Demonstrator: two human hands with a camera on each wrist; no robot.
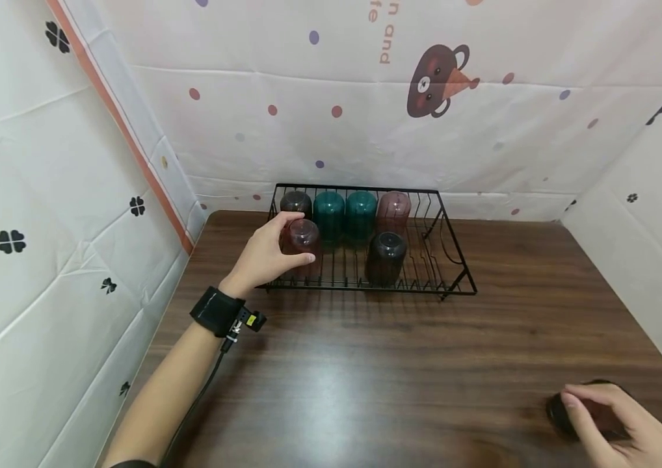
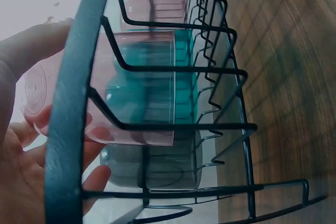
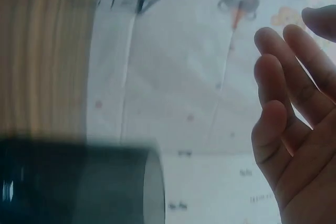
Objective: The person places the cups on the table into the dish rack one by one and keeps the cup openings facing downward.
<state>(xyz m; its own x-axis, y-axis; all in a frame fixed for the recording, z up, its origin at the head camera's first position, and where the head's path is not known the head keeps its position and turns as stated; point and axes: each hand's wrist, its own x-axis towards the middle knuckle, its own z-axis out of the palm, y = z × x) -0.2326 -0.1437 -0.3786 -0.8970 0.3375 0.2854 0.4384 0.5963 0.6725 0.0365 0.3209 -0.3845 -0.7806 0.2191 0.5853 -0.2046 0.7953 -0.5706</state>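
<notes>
At the far edge of the wooden table [image 1: 366,364], against the dotted wall sheet [image 1: 483,130], stands a black wire rack [image 1: 460,273] with upturned cups in it. Its back row holds 4: a dark cup [image 1: 296,201] at the left end, 2 teal cups [image 1: 329,214] side by side in the middle, and a pink cup [image 1: 394,209] to their right. Nearer the front stands another dark cup [image 1: 385,257], right of the middle. The left hand [image 1: 263,257] reaches over the rack's front left corner and wraps its fingers and thumb round a reddish see-through cup [image 1: 303,237], which stands bottom up at the rack's left front, just in front of the back row's dark cup. The left wrist view looks through the rack's wires and shows this cup [image 2: 142,87] held in the fingers [image 2: 94,177], with the teal cups close behind it. That arm wears a black wrist strap [image 1: 216,311] with a cable running back along the forearm. Near the table's front right corner, well apart from the rack, the right hand [image 1: 623,422] curves loosely over a dark cup [image 1: 559,411] lying on its side. From the right wrist view its fingers [image 3: 278,103] are spread and relaxed, clear of that cup [image 3: 79,182], so the hand holds nothing.
</notes>
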